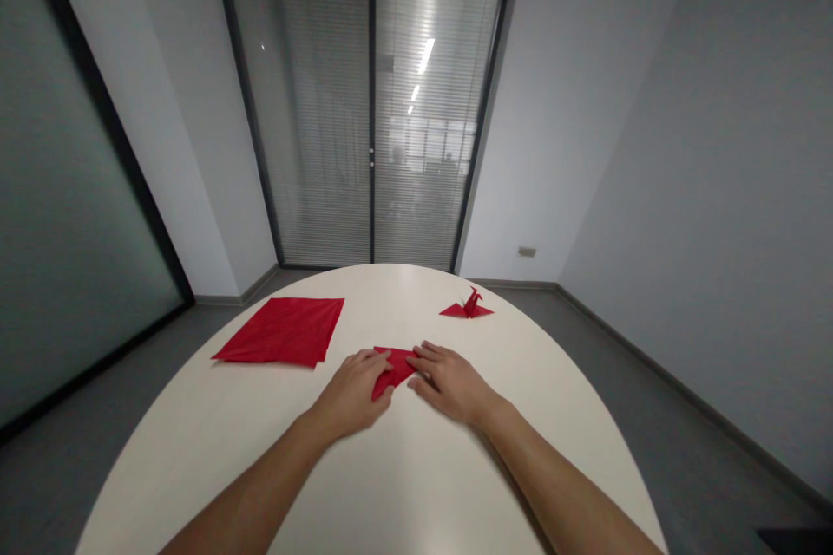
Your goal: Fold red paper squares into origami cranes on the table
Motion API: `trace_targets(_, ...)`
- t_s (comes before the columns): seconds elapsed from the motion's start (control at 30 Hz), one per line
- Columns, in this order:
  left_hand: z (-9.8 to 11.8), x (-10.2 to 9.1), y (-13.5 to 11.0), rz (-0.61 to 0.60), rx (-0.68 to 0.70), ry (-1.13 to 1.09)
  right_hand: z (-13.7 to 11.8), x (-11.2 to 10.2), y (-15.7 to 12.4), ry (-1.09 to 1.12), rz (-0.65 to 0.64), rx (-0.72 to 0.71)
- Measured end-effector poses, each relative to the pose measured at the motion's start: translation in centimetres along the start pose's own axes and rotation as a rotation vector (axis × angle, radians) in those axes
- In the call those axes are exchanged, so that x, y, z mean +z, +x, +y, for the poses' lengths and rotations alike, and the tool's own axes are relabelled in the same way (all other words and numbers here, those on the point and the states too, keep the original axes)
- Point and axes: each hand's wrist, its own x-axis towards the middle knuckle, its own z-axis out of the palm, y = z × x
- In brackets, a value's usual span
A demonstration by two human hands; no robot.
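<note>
A small folded piece of red paper [396,364] lies on the white round table [403,477], between my two hands. My left hand [355,390] rests on its left side, fingers lying flat and pressing the paper down. My right hand [449,381] lies flat on the right side, fingertips on the paper's edge. Neither hand lifts it.
A stack of red square paper sheets [283,329] lies at the table's left. A finished red paper crane [468,306] stands at the far right of the table. Beyond the table are glass doors with blinds [370,113] and grey floor.
</note>
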Motion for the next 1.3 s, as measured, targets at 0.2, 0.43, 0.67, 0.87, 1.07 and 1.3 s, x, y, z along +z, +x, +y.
trace_targets(0.2,-0.1,-0.3,0.0,-0.097,0.12,-0.043,-1.3,0.1,0.0,0.119,-0.134,-0.02)
trace_targets(0.43,-0.2,0.2,0.0,-0.117,0.07,-0.012,-0.9,0.1,0.0,0.116,-0.238,0.027)
trace_targets(0.67,0.0,-0.2,0.1,-0.062,0.104,0.022,-0.5,0.2,-0.2,0.116,-0.17,0.0)
trace_targets(0.87,-0.2,-0.1,0.1,-0.037,0.129,0.022,-0.3,0.4,0.4,0.079,0.014,-0.118)
trace_targets(1.07,-0.3,0.0,0.1,-0.008,0.145,0.036,-0.5,0.0,0.5,0.043,0.048,-0.129)
trace_targets(1.3,0.6,-0.4,0.4,0.01,0.125,0.111,-0.4,0.1,0.6,0.014,0.068,-0.129)
